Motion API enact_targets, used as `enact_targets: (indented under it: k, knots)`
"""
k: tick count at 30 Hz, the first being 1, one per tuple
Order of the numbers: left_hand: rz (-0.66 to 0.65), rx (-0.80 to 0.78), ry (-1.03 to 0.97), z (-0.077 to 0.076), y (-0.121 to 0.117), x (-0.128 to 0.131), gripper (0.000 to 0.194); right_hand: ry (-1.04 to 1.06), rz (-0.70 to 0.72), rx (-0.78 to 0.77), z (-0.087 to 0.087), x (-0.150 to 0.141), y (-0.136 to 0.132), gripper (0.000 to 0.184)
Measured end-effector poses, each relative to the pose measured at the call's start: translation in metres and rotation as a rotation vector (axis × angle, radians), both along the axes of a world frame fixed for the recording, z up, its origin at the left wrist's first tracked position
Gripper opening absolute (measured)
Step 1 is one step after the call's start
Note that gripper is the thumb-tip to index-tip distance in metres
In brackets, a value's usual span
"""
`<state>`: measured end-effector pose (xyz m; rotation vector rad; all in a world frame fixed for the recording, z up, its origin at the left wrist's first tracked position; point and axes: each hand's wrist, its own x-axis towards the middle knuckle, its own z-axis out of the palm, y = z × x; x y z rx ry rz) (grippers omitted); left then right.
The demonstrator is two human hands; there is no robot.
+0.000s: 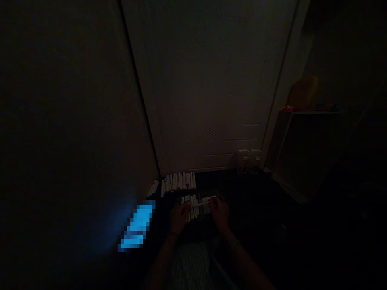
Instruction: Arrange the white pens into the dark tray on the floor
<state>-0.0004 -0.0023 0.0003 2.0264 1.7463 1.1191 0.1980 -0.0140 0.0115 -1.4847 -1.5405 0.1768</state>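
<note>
In dim light, a white marker pen (199,204) lies level between my two hands. My left hand (179,215) pinches its left end, and my right hand (219,211) has its fingers closed at the right end. Just beneath the pen, a short row of white markers (188,199) lies side by side on the dark surface. A pale flat rectangle (206,209), whose kind I cannot make out, is beside that row, partly behind my right hand. Farther off, a longer row of white markers (178,182) lies along the base of the wall.
More white markers (153,188) lie by the left wall. A glowing blue, pixelated screen (137,227) leans at lower left. Two clear containers (249,162) stand against the pale panel (208,100). A cabinet (308,141) with reddish items and a yellowish object on top stands at right.
</note>
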Motion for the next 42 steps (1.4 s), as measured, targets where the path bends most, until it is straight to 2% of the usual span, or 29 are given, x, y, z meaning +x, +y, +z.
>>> enact_targets:
  k: [14, 20, 30, 42]
  knots:
    - [-0.033, -0.012, 0.002, 0.0008, 0.0005, 0.0011, 0.039, -0.012, -0.018, -0.009, -0.0025, 0.0, 0.0011, 0.024]
    - [0.007, -0.034, 0.022, 0.0044, -0.0019, 0.0024, 0.038, -0.007, -0.001, -0.011, -0.0013, 0.0004, 0.001, 0.025]
    - [-0.033, -0.007, -0.013, 0.0034, -0.0019, 0.002, 0.038, 0.006, -0.002, -0.019, 0.0019, 0.0007, -0.0008, 0.027]
    - [0.007, -0.027, -0.009, 0.0059, -0.0032, 0.004, 0.038, -0.018, -0.012, -0.024, -0.0018, 0.0001, 0.0015, 0.02]
